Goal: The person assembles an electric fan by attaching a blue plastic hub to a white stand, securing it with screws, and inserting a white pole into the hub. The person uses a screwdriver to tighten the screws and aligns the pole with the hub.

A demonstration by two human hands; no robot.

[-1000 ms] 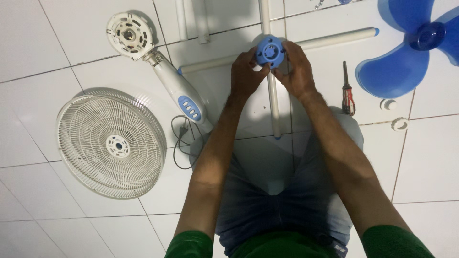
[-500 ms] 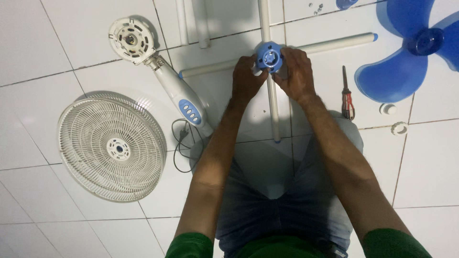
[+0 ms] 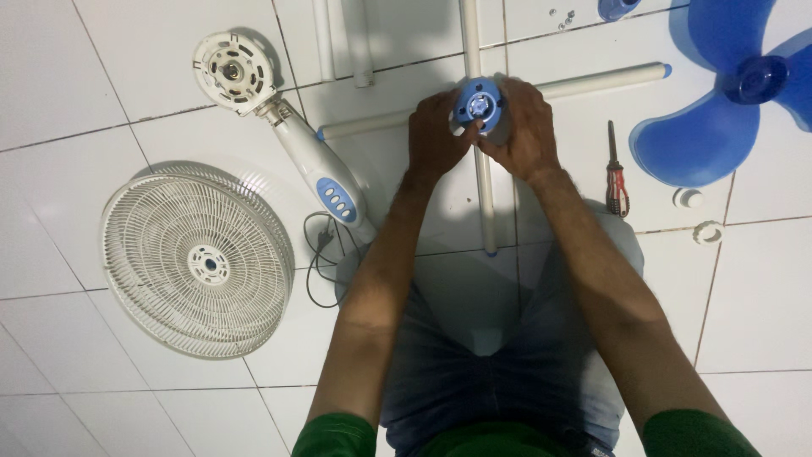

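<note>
Grip: left hand (image 3: 436, 135) and right hand (image 3: 526, 129) both closed around blue round hub (image 3: 480, 103), held over crossed white base tubes (image 3: 484, 190) on tiled floor (image 3: 68, 76). Right of grip: screwdriver (image 3: 615, 173), blue fan blade (image 3: 719, 110). Left: fan motor neck (image 3: 326, 178), white grille (image 3: 197, 258).

Bare forearms, short green sleeves (image 3: 338, 433) ending above elbows. Faded blue denim jeans (image 3: 491, 338), worn pale at knees. Left hand (image 3: 433, 135), right hand (image 3: 526, 127) ungloved, no rings or watch.
</note>
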